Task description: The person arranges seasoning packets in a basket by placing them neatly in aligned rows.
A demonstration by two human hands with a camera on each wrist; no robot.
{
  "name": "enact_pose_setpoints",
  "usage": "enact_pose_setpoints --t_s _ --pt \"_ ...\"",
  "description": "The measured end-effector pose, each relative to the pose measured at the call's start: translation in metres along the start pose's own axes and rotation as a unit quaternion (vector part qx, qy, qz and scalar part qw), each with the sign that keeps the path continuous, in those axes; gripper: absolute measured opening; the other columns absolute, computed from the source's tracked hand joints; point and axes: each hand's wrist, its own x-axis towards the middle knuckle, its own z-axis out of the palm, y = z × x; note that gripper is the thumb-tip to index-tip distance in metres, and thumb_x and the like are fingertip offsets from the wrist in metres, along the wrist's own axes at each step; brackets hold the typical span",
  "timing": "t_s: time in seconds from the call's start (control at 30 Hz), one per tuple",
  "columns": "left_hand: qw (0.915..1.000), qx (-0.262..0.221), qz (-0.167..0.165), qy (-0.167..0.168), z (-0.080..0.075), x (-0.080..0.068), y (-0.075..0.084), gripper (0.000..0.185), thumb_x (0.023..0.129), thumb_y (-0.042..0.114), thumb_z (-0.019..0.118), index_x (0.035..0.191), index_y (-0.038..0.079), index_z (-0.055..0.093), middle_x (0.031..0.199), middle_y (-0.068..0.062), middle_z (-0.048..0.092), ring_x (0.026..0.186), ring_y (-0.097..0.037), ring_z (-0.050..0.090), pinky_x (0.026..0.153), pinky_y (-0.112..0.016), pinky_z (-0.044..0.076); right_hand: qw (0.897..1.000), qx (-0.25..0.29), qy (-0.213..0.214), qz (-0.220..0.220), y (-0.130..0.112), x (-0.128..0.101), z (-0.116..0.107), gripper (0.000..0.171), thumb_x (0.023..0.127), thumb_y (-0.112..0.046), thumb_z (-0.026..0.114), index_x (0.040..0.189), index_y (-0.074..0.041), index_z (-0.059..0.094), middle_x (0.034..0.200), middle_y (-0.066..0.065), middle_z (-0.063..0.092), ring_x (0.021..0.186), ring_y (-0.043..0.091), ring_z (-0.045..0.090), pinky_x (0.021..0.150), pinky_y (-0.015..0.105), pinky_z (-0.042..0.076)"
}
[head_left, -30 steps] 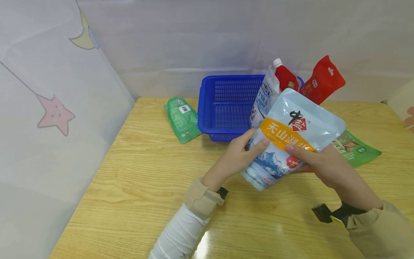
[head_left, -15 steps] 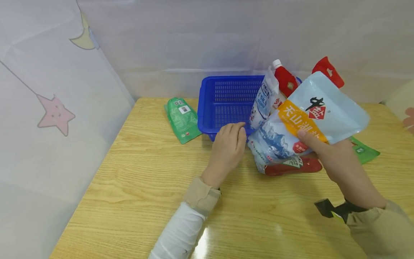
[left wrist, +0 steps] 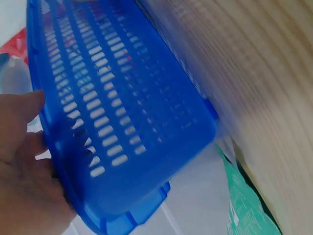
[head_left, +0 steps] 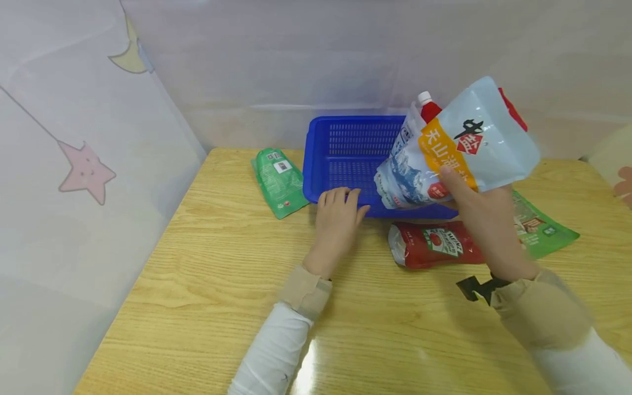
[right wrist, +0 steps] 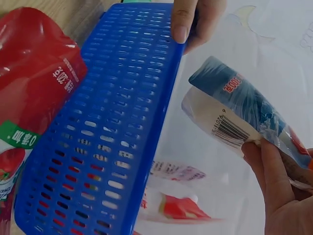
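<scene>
My right hand [head_left: 461,189] grips a pale blue salt pouch [head_left: 464,145] with an orange band and holds it tilted in the air above the right part of a blue slotted basket [head_left: 340,159]. In the right wrist view the fingers [right wrist: 274,186] pinch the pouch [right wrist: 239,117] near its lower end. My left hand [head_left: 339,200] holds the basket's near rim, thumb and fingers on either side of it [right wrist: 188,22]. The left wrist view shows the basket wall [left wrist: 122,122] close beside that hand [left wrist: 24,161].
A red ketchup pouch [head_left: 434,244] lies on the wooden table in front of the basket. Green pouches lie to the left [head_left: 278,181] and right [head_left: 540,227]. A white-capped red pouch [head_left: 429,107] and a white one lean inside the basket. A curtain closes off the back and left.
My left hand let go of the salt pouch and moved to the basket's near rim. My right hand raised the pouch up and back over the basket, uncovering the ketchup pouch.
</scene>
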Motion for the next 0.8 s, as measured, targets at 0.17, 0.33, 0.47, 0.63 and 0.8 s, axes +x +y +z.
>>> enact_pose_setpoints --t_s 0.17,0.33,0.47,0.63,0.8 --pt "0.9995 0.019 0.001 0.025 0.003 0.0 -0.007 0.033 0.094 0.043 0.053 0.108 0.016 0.065 0.103 -0.003 0.065 0.103 -0.019 0.058 0.098 -0.035 0.039 0.999 0.003 -0.005 -0.047 0.001 0.013 0.023 0.053 0.092 -0.026 0.063 0.138 -0.017 0.038 0.121 -0.009 0.051 0.106 0.006 0.056 0.079 0.012 0.052" --pt "0.9993 0.029 0.006 0.022 0.006 -0.001 -0.009 0.032 0.094 0.045 0.049 0.103 0.017 0.063 0.095 -0.002 0.063 0.096 -0.021 0.056 0.094 -0.033 0.039 0.998 -0.062 0.012 -0.031 -0.003 0.027 0.043 0.052 0.093 -0.035 0.06 0.138 -0.02 0.04 0.13 -0.003 0.052 0.114 0.009 0.054 0.096 0.024 0.05" --pt "0.9992 0.038 0.004 0.012 0.007 -0.001 -0.009 0.034 0.095 0.047 0.045 0.103 0.018 0.062 0.095 -0.001 0.062 0.095 -0.021 0.056 0.093 -0.033 0.039 0.998 -0.062 0.009 -0.011 -0.003 0.039 0.058 0.052 0.093 -0.036 0.059 0.137 -0.016 0.042 0.132 0.004 0.053 0.113 0.014 0.057 0.093 0.026 0.052" --pt "0.9987 0.047 0.004 0.018 0.009 0.0 -0.01 0.033 0.094 0.047 0.047 0.103 0.019 0.062 0.094 0.0 0.061 0.094 -0.02 0.055 0.091 -0.033 0.038 0.995 -0.097 -0.015 -0.001 0.002 0.055 0.079 0.052 0.094 -0.035 0.056 0.136 -0.007 0.043 0.131 0.012 0.055 0.115 0.02 0.058 0.098 0.034 0.05" --pt "0.9987 0.047 0.007 0.016 0.008 0.0 -0.011 0.033 0.095 0.047 0.046 0.103 0.019 0.061 0.093 0.0 0.06 0.094 -0.019 0.055 0.09 -0.032 0.038 0.987 -0.157 -0.035 0.011 0.011 0.068 0.097 0.051 0.096 -0.034 0.054 0.134 -0.002 0.047 0.132 0.018 0.058 0.118 0.029 0.058 0.1 0.043 0.048"
